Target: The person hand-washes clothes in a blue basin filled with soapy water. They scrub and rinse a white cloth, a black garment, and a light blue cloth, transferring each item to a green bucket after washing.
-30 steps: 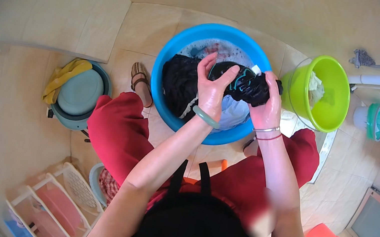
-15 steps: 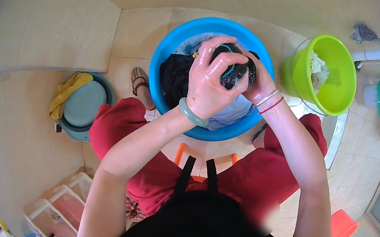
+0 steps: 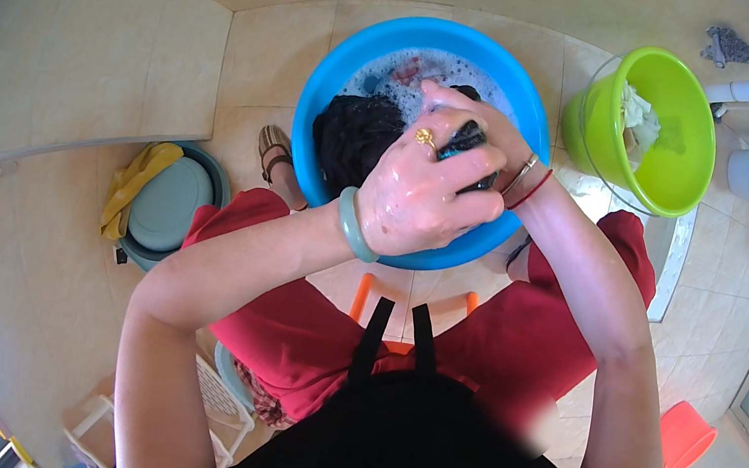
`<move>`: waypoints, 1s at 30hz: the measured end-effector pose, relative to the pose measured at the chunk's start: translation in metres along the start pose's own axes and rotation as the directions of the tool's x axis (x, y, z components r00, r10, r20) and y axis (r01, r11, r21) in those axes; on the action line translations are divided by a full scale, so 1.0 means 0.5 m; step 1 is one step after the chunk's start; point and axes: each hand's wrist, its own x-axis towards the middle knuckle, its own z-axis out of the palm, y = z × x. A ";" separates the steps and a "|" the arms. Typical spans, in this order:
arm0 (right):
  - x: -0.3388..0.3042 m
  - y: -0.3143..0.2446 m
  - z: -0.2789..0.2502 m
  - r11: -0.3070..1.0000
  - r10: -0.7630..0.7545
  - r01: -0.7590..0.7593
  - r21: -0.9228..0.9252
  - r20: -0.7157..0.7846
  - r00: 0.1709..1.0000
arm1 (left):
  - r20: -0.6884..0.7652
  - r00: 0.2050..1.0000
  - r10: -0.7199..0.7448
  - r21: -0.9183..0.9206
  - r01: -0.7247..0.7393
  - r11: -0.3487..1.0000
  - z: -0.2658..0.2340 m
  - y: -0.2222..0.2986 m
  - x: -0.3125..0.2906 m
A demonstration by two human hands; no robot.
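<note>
A wet black cloth (image 3: 464, 140), which showed a teal line earlier, is bunched between my two soapy hands above a blue basin (image 3: 303, 156). My left hand (image 3: 423, 187), with a gold ring and a pale green bangle, curls its fingers over the cloth. Beyond it, my right hand (image 3: 494, 127) grips the same cloth, partly hidden behind the left. Inside the basin, dark clothes (image 3: 351, 140) lie at the left in sudsy water (image 3: 413, 70). Something reddish shows under the foam near the far side.
At the right stands a lime green bucket (image 3: 685, 179) with whitish cloth inside. Stacked grey-green basins (image 3: 168, 213) with a yellow cloth (image 3: 133, 192) sit at the left. A coral-red container (image 3: 686, 439) is at lower right; a white rack (image 3: 224, 408) is at lower left.
My left hand has turned over and moved nearer to me, its back now facing up. The cloth is more squeezed and covered. More foam shows at the basin's far side.
</note>
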 end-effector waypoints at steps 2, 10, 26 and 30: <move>0.005 0.004 0.001 0.995 -0.008 0.002 -0.102 -0.060 0.998 | 0.049 0.997 0.066 0.015 -0.067 0.998 -0.003 0.000 -0.007; 0.039 0.034 -0.010 0.959 0.037 -0.076 -0.274 -0.144 0.989 | 0.120 0.970 0.212 0.003 -0.214 0.977 0.004 0.021 -0.027; 0.030 0.036 0.015 0.420 -0.182 -0.008 -0.908 -0.093 0.979 | 0.366 0.771 0.521 -0.060 -0.540 0.840 0.105 0.012 -0.095; 0.034 0.057 0.011 0.235 -0.316 -0.048 -0.971 -0.123 0.941 | 0.442 0.734 0.515 -0.061 -0.548 0.834 0.150 0.007 -0.113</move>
